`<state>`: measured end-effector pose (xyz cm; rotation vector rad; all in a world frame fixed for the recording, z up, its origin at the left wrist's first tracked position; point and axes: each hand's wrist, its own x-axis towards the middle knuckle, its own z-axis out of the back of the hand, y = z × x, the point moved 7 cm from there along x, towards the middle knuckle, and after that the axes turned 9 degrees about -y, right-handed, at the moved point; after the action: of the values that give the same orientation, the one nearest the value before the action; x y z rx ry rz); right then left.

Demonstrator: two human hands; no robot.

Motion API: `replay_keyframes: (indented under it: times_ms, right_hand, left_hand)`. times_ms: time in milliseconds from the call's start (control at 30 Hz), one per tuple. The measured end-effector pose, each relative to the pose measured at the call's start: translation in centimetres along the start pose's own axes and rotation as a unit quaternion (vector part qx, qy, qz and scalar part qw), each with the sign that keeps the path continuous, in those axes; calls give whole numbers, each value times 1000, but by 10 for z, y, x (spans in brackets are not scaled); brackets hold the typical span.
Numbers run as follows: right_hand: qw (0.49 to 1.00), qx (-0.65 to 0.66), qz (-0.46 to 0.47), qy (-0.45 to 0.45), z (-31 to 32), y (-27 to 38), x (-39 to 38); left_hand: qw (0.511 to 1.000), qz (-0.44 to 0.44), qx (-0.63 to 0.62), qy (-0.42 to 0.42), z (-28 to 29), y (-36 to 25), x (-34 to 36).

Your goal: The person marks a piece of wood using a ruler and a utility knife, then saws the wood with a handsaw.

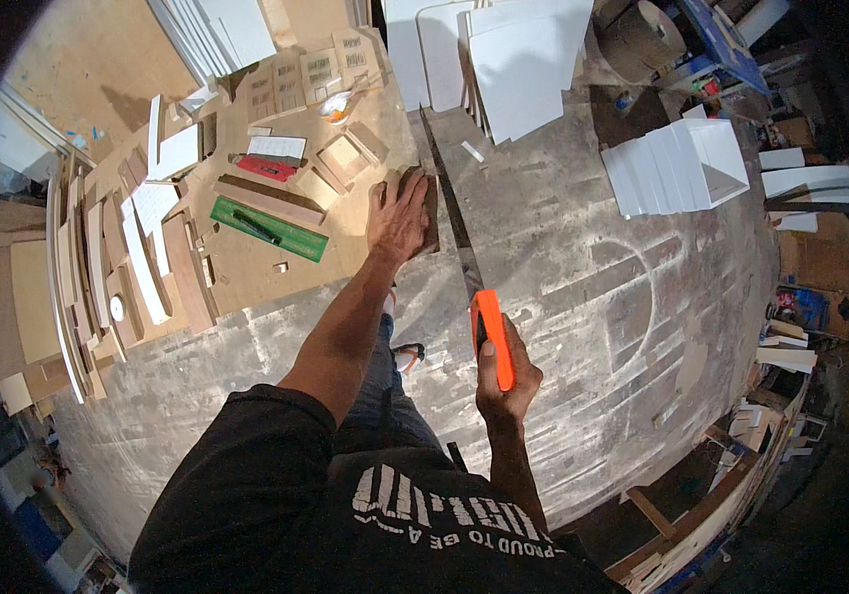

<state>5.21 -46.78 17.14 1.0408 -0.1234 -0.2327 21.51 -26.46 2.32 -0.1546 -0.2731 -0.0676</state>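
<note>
Workshop floor (593, 317) is grey and scuffed; tan board (246, 282) at left carries the loose bits. Orange-handled saw (462, 243) is in the right hand (509, 368), at its near end: fingers wrapped round the grip, thumb along the left side, fingertips mostly hidden. Left hand (401, 215) lies palm down on a brown wood piece (431, 213) at the board's right edge, fingers slightly spread, thumb apart.

Key relation: blade lies just right of wood piece and left fingers, long axis pointing away from the body, far tip leaning left. Left hand is nearer the wood; right hand sits back and to the right. Can't tell if the teeth touch wood.

Counts: 1 saw, 1 wood piece under the hand, 1 green strip (296, 241) with 1 slim dark tool (257, 227) on it, 1 red tool (261, 166), 1 small wooden frame (343, 160), 1 white roll (117, 308), 1 white box (677, 166), 1 brown spool (642, 45). White panels (528, 69) at far end overlap, no firm count. Same for wood strips (184, 267) at left.
</note>
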Motion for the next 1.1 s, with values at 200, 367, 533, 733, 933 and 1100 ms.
replay_keyframes:
  times_ms: [200,367,533,733,933,1100]
  right_hand:
    - [1000,1,2,10,-2,-14,-10]
    - [1000,-7,16,-5,0,-28,-16]
    - [999,21,8,29,-18,-19,15]
    - [999,-20,34,-8,-2,-11,-2]
    - [999,-16,18,43,-30,9,23]
    - [998,11,45,42,-32,29,20]
  left_hand:
    - [1000,-6,24,10,3,-2,3]
    - [1000,-4,-6,0,8,-3,5]
    - [1000,-9,2,3,2,-1,5]
    - [1000,-11,-12,-22,9,-3,3]
    - [981,-48,184,25,-30,4,-4]
    - [973,-45,226,13,-35,22,-4]
